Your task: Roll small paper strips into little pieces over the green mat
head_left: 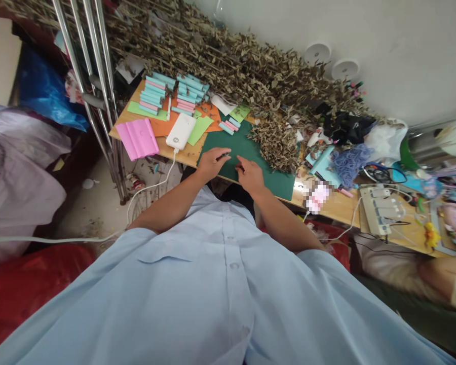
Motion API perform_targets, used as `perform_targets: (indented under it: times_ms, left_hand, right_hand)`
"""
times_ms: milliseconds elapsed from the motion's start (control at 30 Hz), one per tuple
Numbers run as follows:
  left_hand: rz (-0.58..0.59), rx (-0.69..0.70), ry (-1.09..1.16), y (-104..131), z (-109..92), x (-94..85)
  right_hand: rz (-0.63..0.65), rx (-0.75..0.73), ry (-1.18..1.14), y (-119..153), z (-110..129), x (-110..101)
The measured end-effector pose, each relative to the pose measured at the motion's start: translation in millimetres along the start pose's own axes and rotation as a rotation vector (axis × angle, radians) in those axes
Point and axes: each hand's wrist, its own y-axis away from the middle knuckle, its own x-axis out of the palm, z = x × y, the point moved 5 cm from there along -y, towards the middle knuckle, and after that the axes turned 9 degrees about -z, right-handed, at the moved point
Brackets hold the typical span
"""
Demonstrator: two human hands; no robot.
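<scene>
Over the front edge of the green cutting mat (220, 142), my left hand (212, 165) has its fingers curled in, with a small dark bit at the fingertips that is too small to name. A short gap to the right of it, my right hand (250, 176) is closed too, thumb and fingers drawn together; what they hold, if anything, is hidden. Beyond my hands a few short pink and blue paper rolls (230, 125) lie on the mat. A loose heap of dried leaves (276, 144) covers the mat's right part.
Dried leafy stalks (228, 66) are piled along the wall. Stacked paper rolls (192, 94), a white power bank (181, 131) with a cable and pink paper (137, 139) are at left. Metal crutches (93, 86) lean beside the table. A power strip (380, 209) is at right.
</scene>
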Motion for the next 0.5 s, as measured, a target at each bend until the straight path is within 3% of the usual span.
perform_targets:
  times_ms: [333,500]
  left_hand:
    - [0.014,0.014,0.015,0.2,1.3,1.7]
    - [-0.002,0.029,0.042,1.4,1.7,1.9]
  right_hand:
    - [0.122,-0.038,0.178,-11.4,15.9,0.6]
    - [0.003,0.067,-0.040,-17.1,9.8,-5.7]
